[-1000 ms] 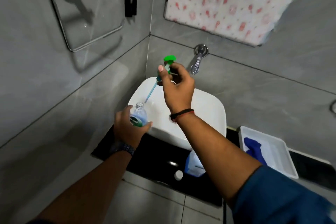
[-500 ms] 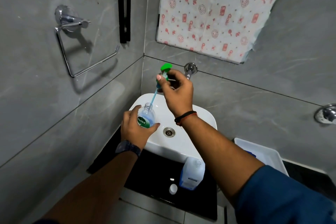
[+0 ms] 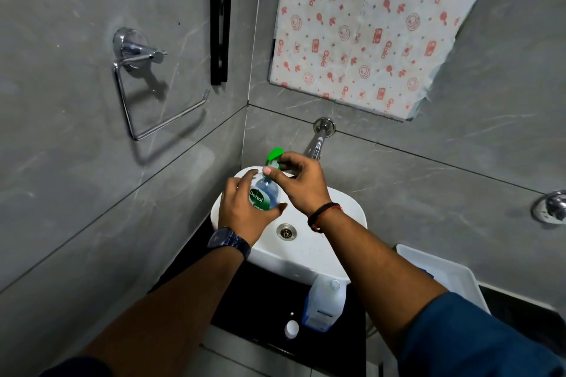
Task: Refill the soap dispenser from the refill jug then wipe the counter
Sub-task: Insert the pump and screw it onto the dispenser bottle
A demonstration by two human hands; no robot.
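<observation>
- Soap dispenser (image 3: pixel 265 196) gripped round its body by the left hand (image 3: pixel 242 208), above the back-left corner of the white basin (image 3: pixel 340 217).
- Green pump head (image 3: pixel 273 156) pinched by the right hand (image 3: pixel 301 184) at the dispenser's neck; whether seated, cannot tell.
- Refill jug (image 3: pixel 324 303) upright on the black counter (image 3: pixel 245 300), against the basin's front rim.
- Small white cap (image 3: pixel 291 328) just left of the jug, near the counter's front edge.
- White tray (image 3: pixel 444 278) towards the counter's right end, partly hidden by the right forearm.
- Wall tap (image 3: pixel 318 141) behind the right hand, spout partly covered.
- Drain (image 3: pixel 286 231) visible between the wrists.
- Grey tiled walls; chrome towel ring (image 3: pixel 137 86) and black bracket (image 3: pixel 220 30) on the left wall; red-patterned sheet (image 3: pixel 367 24) above the basin.
</observation>
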